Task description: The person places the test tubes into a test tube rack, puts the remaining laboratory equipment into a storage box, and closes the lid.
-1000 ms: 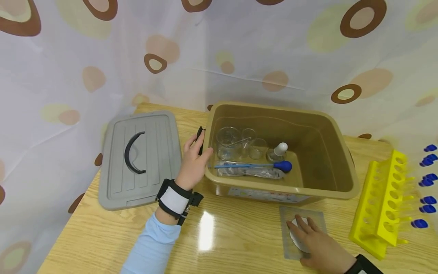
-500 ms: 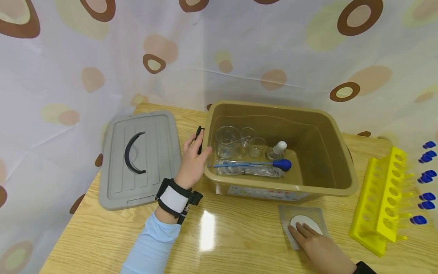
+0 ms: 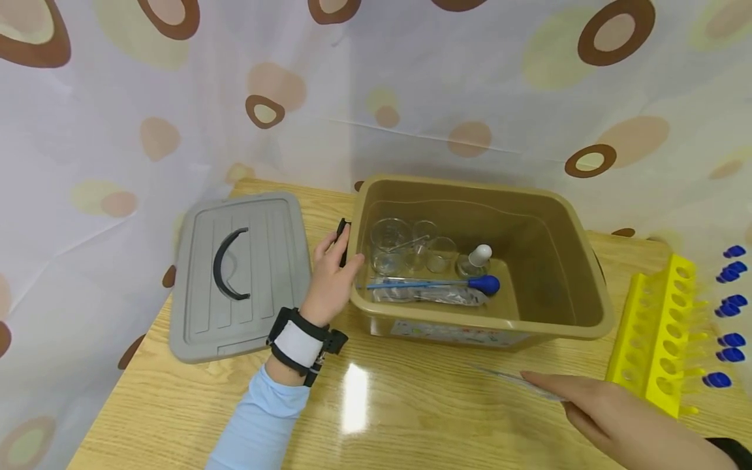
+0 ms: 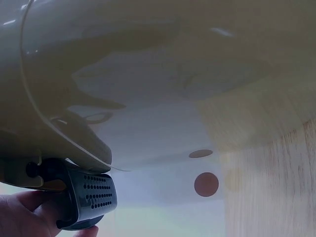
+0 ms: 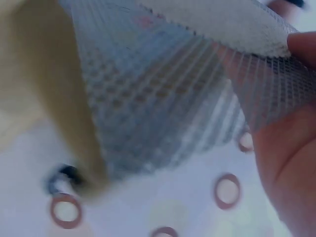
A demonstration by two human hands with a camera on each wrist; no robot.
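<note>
My left hand (image 3: 329, 281) grips the black handle (image 4: 94, 196) at the left end of a brown plastic storage box (image 3: 549, 328), its thumb at the box rim. Over the table in front of the box, my right hand (image 3: 611, 411) pinches a square wire gauze (image 5: 148, 103) with a white round centre (image 5: 232, 22). The gauze is raised and tilted, seen nearly edge-on in the head view. Inside the box are several clear glass beakers (image 3: 439, 254), a bottle with a white dropper bulb (image 3: 482, 254), a blue-bulbed dropper (image 3: 484, 284) and a clear plastic packet (image 3: 452, 296).
A grey lid (image 3: 267, 287) with a black handle lies left of the box. To the right stands a yellow test tube rack (image 3: 660, 339), with several blue-capped tubes (image 3: 730, 340) beside it. A patterned curtain (image 3: 411, 78) hangs behind the wooden table (image 3: 405, 418).
My right hand has lifted the wire gauze off the table and turned it from flat to nearly edge-on. The left hand stays at the box handle.
</note>
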